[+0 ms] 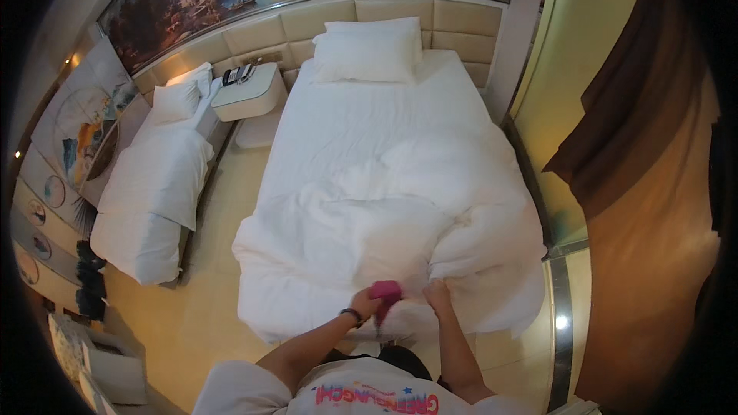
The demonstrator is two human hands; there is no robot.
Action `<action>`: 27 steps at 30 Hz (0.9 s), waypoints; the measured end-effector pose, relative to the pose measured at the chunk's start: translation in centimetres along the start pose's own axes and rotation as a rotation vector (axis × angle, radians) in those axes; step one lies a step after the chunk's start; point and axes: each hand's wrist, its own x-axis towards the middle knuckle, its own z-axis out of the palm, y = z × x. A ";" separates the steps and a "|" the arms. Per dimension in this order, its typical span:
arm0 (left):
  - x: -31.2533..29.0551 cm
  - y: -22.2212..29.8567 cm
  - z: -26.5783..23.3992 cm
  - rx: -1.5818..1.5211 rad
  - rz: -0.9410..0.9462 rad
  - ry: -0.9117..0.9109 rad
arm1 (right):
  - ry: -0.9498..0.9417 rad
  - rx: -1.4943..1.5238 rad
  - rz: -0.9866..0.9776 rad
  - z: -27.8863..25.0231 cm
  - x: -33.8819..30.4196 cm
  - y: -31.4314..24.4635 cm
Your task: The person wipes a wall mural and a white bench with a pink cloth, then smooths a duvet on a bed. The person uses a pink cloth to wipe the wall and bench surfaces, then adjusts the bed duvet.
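My left hand (366, 304), with a dark band at its wrist, is closed around a magenta cloth (387, 290) at the foot of the large bed. Part of the cloth hangs down below the fingers. A little to the right, my right hand (437, 295) is closed on the edge of a white duvet (369, 234). The duvet lies rumpled and bunched over the lower half of the bed, with a deep crease running up from my right hand. Farther up, the white sheet (361, 119) is fairly flat, and white pillows (365, 54) are stacked at the headboard.
A narrower bed (146, 192) with white bedding stands to the left. Between the beds is a white nightstand (250, 96) with a telephone (237, 74). Brown curtains (646, 184) hang on the right. A padded headboard (461, 19) runs along the far wall.
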 end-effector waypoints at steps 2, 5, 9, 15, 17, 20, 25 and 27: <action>-1.9 -6.1 -2.9 0.073 -0.163 0.113 | 0.101 -0.042 -0.274 5.5 1.6 1.9; -5.7 -9.0 -7.1 0.087 -0.337 0.265 | -0.127 0.025 -0.355 10.9 2.5 -1.4; -9.9 -6.4 -10.9 -0.233 -0.447 0.081 | -0.242 -0.184 -0.935 18.2 0.5 -8.6; -17.3 -15.3 -13.0 -0.373 -0.315 0.476 | -0.884 -0.176 -0.784 26.2 -6.8 -18.8; -20.5 -17.0 -15.5 -0.393 -0.351 0.595 | -0.862 -0.147 -0.849 29.9 -8.5 -20.2; -24.7 -22.6 -15.3 -0.432 -0.385 0.736 | -0.959 -0.258 -0.864 35.7 -11.3 -20.9; -28.2 -29.8 -17.8 -0.490 -0.447 0.846 | -0.987 -0.368 -0.886 44.9 -13.5 -21.3; -29.2 -32.3 -17.6 -0.567 -0.462 0.862 | -1.039 -0.485 -0.940 47.6 -14.0 -22.7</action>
